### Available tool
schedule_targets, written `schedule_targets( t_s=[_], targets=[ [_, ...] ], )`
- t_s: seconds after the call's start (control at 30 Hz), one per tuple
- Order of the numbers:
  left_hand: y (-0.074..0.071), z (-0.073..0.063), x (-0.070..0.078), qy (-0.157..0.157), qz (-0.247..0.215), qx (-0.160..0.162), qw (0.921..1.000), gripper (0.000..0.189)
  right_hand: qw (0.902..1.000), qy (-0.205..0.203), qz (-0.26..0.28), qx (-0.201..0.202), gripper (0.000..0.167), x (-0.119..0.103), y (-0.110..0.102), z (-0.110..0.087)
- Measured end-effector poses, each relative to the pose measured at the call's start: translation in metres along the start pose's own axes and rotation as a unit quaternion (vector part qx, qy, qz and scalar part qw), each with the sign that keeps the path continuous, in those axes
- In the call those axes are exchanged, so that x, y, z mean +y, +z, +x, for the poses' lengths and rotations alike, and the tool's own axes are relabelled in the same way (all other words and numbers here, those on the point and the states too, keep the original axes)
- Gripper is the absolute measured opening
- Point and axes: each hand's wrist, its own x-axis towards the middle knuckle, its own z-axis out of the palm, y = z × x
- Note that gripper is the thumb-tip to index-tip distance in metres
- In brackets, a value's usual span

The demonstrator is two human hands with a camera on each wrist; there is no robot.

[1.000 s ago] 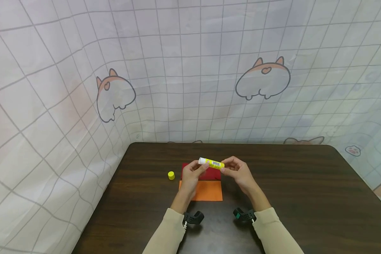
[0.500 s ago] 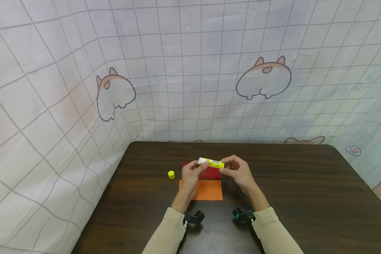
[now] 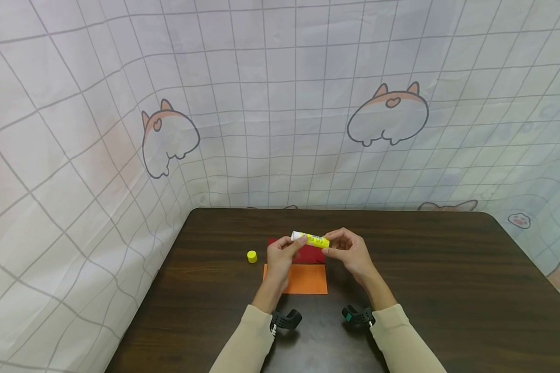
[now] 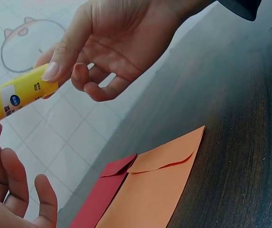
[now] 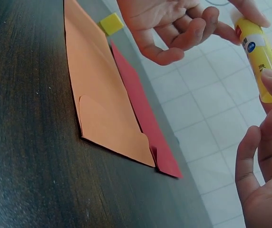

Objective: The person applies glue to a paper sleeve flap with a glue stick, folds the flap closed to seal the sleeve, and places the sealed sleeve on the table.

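In the head view, a yellow glue stick (image 3: 315, 240) with a white end is held sideways above the table. My left hand (image 3: 279, 258) pinches it near the white end. My right hand (image 3: 352, 255) grips the yellow base between thumb and fingers. The right wrist view shows the glue stick (image 5: 259, 57) with both hands on it, the other fingers loosely bent. A yellow cap (image 3: 252, 257) stands on the table left of the hands. Beneath them lie an orange envelope (image 3: 306, 281) and, behind it, a red envelope (image 3: 311, 254), partly covered by my left hand.
The dark wooden table (image 3: 415, 269) has its far edge against a white gridded curtain (image 3: 280, 129) printed with corgi shapes. The curtain also runs along the left side. Black bands sit on both wrists. Flaps show on both envelopes in the wrist views.
The glue stick has turned slightly about its length, its barcode shifting upward. Both hands keep their grip at nearly the same place; cap and envelopes stay put.
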Motion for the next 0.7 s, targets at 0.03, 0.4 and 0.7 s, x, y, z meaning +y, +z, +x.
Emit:
schedule_targets(
  t_s=[0.03, 0.4, 0.7],
  targets=[
    [0.0001, -0.0001, -0.0001, 0.001, 0.001, 0.001, 1.0000, 0.027, 1.0000, 0.001, -0.001, 0.000, 0.029, -0.0002, 0.0001, -0.0001],
    [0.0012, -0.0008, -0.0011, 0.003, 0.003, 0.000, 1.0000, 0.027, 0.9998, 0.018, -0.005, 0.000, 0.031, -0.0031, 0.0002, -0.0015],
    [0.0019, -0.0017, 0.0001, -0.005, 0.010, -0.008, 0.9999, 0.027, 0.9996, 0.029, -0.005, -0.003, 0.032, -0.0026, -0.0013, -0.0022]
  ],
)
